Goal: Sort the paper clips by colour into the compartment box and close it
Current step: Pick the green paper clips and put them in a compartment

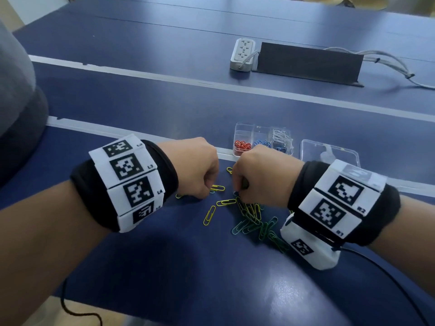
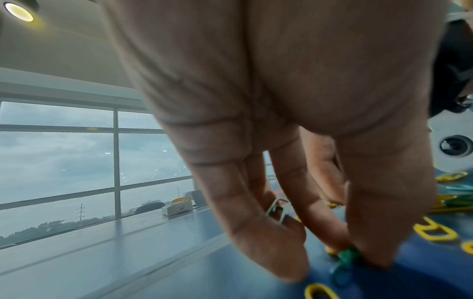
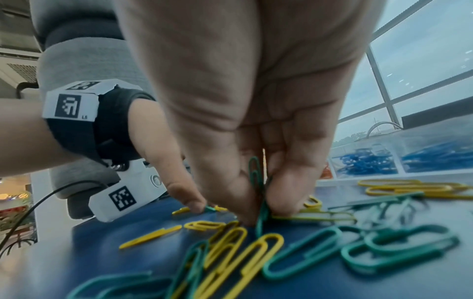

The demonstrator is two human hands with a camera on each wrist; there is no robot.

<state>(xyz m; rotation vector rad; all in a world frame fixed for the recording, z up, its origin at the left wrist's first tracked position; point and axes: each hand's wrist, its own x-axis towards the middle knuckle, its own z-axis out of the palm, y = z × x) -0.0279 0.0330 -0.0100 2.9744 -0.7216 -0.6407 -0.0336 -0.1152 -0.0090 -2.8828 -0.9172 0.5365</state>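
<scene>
Between the thumb and fingers [image 3: 289, 182] of the right hand [image 1: 261, 175], green paper clips [image 3: 257, 176] stand nearly upright, pinched at the desk [image 1: 188, 267] surface. The left hand [image 1: 195, 168] is curled likewise: its thumb and forefinger pinch a green clip [image 2: 348, 256] against the desk, and a silver clip [image 2: 277, 209] is tucked between its other fingers [image 2: 243, 198]. Both hands work knuckles-up, close together, over a loose pile of yellow and green clips [image 1: 254, 220]; single yellow clips [image 1: 209, 215] lie scattered just left of the pile. Beyond the hands, near the desk's pale seam, the clear compartment box [image 1: 242, 130] stands uncovered: red clips [image 1: 242, 145] fill its left compartment, blue clips [image 1: 264, 144] the middle, white or silver clips [image 1: 281, 135] the right. Its transparent lid [image 1: 329, 150] lies flat just right of the box. Each wrist wears a black band with printed marker tags [image 1: 129, 182]. Farther back sit a white power strip [image 1: 242, 54] and a dark cable cover [image 1: 308, 62].
</scene>
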